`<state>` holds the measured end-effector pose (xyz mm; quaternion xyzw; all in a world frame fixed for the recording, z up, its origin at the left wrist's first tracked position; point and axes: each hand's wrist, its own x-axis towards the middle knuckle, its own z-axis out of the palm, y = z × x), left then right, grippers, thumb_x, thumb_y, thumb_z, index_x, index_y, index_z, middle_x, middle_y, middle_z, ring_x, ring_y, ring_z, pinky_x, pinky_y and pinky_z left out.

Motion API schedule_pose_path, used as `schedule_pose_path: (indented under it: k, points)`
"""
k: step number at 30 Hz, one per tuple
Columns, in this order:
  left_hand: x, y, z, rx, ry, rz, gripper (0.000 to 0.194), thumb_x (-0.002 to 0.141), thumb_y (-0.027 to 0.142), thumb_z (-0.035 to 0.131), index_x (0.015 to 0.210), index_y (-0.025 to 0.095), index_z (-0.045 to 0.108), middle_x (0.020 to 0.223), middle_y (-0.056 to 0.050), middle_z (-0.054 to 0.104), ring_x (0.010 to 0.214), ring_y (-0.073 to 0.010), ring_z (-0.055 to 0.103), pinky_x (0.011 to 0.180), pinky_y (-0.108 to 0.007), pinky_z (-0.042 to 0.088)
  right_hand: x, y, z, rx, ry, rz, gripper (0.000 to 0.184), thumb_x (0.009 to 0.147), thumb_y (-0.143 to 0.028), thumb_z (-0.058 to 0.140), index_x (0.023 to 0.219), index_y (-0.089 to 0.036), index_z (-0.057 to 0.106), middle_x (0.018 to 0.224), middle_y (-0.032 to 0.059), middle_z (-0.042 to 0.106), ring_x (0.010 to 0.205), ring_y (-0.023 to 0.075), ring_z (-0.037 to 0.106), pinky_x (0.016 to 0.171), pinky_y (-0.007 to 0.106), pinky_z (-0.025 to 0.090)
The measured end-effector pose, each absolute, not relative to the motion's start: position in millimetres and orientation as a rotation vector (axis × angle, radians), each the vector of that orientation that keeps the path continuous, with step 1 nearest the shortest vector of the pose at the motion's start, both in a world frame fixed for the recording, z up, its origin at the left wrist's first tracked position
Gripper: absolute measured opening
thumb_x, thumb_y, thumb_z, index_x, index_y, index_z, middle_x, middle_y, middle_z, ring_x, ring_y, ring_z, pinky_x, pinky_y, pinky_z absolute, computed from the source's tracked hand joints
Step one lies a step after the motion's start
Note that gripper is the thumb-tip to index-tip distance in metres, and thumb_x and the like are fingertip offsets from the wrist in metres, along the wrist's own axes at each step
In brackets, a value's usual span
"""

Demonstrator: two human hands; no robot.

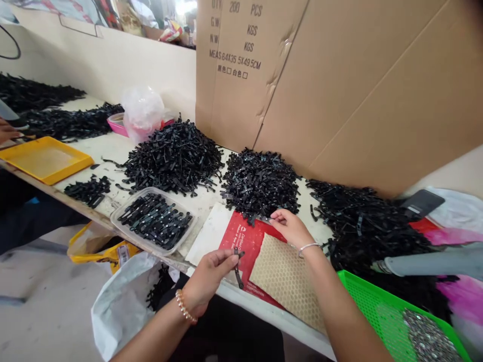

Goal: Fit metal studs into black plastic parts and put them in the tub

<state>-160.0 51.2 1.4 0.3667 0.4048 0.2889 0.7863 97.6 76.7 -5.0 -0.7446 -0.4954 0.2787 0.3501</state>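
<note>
My left hand [213, 274] is closed, with a thin black strip [238, 274] pinched between thumb and forefinger; the strip hangs down over the red printed card [236, 241]. Farther forward, my right hand [289, 227] pinches the end of another black strip [264, 219] at the front edge of a heap of black strips [260, 183]. Small shiny dots show on many strips in that heap. Beneath my right wrist lies a tan honeycomb-patterned sheet [283, 274], partly covering the red card. A clear plastic tub [115, 218] of strips in rows stands left of the card.
A larger black heap [175, 158] rises behind the tub, another [362, 216] at the right. A green basket [350, 286] holds small metal rings. A cardboard box [339, 90] walls off the back. Beyond a yellow tray [49, 173], a co-worker's hand [7, 131] shows.
</note>
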Motion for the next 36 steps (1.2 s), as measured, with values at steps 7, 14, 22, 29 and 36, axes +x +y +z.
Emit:
schedule_pose_path:
  k: [7,14,22,29,36]
  points:
    - [-146.0,45.8,14.3,0.806,0.610,0.535,0.024,0.071,0.039,0.073,0.069,0.016,0.066,0.095,-0.006,0.066,0.100,-0.0193,0.054,0.083,-0.026,0.039,57.2,0.6,20.2,-1.427,-0.736,1.197,0.030,0.068,-0.041,0.076,0.081,-0.020,0.058,0.075,-0.0012,0.058,0.066,0.0128,0.055,0.066,0.027,0.047]
    - [-136.7,22.5,34.0,0.886,0.585,0.616,0.024,0.078,0.037,0.067,0.071,0.014,0.067,0.079,-0.003,0.065,0.080,-0.0157,0.054,0.082,-0.028,0.038,21.2,-31.3,17.2,-1.474,-1.011,0.985,0.027,0.079,-0.043,0.067,0.095,-0.021,0.062,0.092,0.0045,0.062,0.083,0.0172,0.058,0.073,0.027,0.048]
    - [-136.2,7.9,30.1,0.937,0.636,0.565,0.022,0.073,0.036,0.071,0.080,0.015,0.073,0.087,-0.005,0.067,0.082,-0.0159,0.055,0.080,-0.026,0.040,22.9,-48.6,25.6,-1.418,-1.015,1.018,0.026,0.077,-0.042,0.070,0.080,-0.019,0.059,0.081,0.0019,0.059,0.075,0.0144,0.057,0.067,0.024,0.047]
    - [-132.9,-3.8,23.4,1.080,0.640,0.529,0.029,0.076,0.039,0.069,0.091,0.015,0.073,0.084,-0.006,0.069,0.078,-0.0171,0.059,0.078,-0.029,0.044,22.8,-57.0,22.4,-1.350,-0.763,1.149,0.033,0.066,-0.043,0.079,0.076,-0.018,0.058,0.080,0.0004,0.059,0.075,0.0147,0.057,0.072,0.026,0.046]
    - [-136.6,-0.8,18.8,1.319,0.718,0.661,0.021,0.075,0.036,0.068,0.084,0.018,0.073,0.109,-0.009,0.065,0.097,-0.0213,0.059,0.080,-0.027,0.046,33.2,-67.0,19.8,-1.356,-0.765,1.252,0.034,0.066,-0.042,0.080,0.077,-0.018,0.058,0.078,-0.0004,0.059,0.074,0.0127,0.055,0.069,0.023,0.045]
